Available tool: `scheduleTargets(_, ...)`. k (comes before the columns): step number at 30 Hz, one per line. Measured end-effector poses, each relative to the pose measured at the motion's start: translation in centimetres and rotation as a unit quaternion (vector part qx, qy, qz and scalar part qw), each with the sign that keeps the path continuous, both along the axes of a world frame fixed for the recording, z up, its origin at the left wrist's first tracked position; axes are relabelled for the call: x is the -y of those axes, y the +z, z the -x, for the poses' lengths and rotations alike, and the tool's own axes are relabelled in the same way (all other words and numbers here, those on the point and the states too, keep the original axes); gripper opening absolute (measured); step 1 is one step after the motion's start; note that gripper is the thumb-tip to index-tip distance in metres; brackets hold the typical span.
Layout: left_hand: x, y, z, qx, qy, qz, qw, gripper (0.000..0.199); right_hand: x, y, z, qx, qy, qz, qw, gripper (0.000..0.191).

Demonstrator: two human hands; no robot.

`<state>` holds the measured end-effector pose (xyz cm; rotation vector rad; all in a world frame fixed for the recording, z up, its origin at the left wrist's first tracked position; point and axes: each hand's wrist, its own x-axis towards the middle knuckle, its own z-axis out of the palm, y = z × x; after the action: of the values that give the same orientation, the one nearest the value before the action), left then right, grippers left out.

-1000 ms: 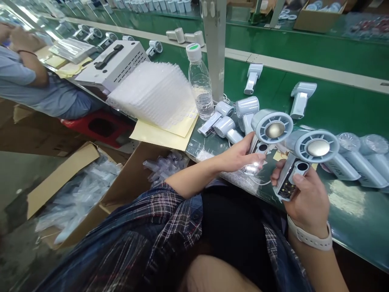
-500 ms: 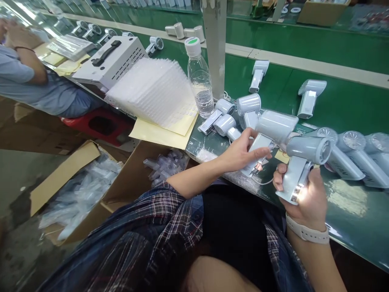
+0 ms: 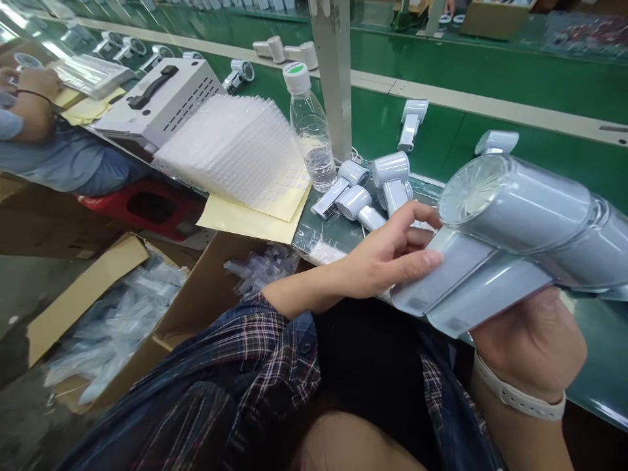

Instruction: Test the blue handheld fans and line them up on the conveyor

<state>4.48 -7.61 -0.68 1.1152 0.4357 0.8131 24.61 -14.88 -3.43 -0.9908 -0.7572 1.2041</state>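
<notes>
Holding two pale-blue handheld fans (image 3: 530,203)

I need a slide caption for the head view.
Left hand and right hand hold two pale blue fans side by side at a green bench.

The fingertips of the left hand (image 3: 392,255) are partly hidden behind the left fan (image 3: 520,209). The fingers of the right hand (image 3: 534,347) are tucked behind the right fan (image 3: 495,294), so their grip is hard to see. The left fan covers some of the right fan, which runs up to the picture's right edge. Just past the hands, a lying fan (image 3: 498,142) has its handle hidden. Far to the left of the hands, a co-worker (image 3: 63,154) is cut off by the edge. Far beyond the right hand, the red bits (image 3: 586,39) are too small and blurry to tell.
</notes>
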Motion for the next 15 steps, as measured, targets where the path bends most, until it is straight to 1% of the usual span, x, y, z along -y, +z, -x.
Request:
scheduleTargets(2, -0.3, -0.5, -0.5, 0.024, 0.003, 0.022, 0.999, 0.057, -0.4, 0.4, 0.2, -0.024, -0.027, 0.022, 0.999, 0.024)
scheduleTargets(3, -0.5, -0.9, -0.9, 0.035, -0.005, 0.033, 0.999, 0.057, -0.6, 0.6, 0.3, -0.035, -0.025, 0.04, 0.998, 0.025)
scheduleTargets(5, -0.8, -1.8, -1.7, 0.048, -0.043, 0.062, 0.996, 0.061, -1.1, 0.8, 0.3, -0.055, -0.007, 0.068, 0.996, 0.028)
scheduleTargets(7, -1.0, -2.6, -2.2, 0.05, -0.086, 0.101, 0.99, 0.064, -1.4, 0.7, 0.3, -0.071, 0.015, 0.074, 0.995, 0.03)
scheduleTargets(8, -1.1, -2.9, -2.4, 0.051, -0.097, 0.117, 0.987, 0.064, -1.4, 0.6, 0.3, -0.077, 0.022, 0.076, 0.994, 0.033)
scheduleTargets(10, -1.1, -3.3, -2.6, 0.052, -0.09, 0.148, 0.983, 0.061, -1.3, 0.3, 0.4, -0.084, 0.03, 0.083, 0.992, 0.04)
scheduleTargets(12, -1.3, -3.8, -2.5, 0.059, -0.082, 0.176, 0.979, 0.059, -1.1, 0.1, 0.5, -0.087, 0.046, 0.085, 0.992, 0.042)
scheduleTargets(15, -1.4, -4.4, -2.2, 0.072, -0.082, 0.188, 0.976, 0.063, -0.8, 0.2, 0.3, -0.074, 0.063, 0.053, 0.994, 0.04)
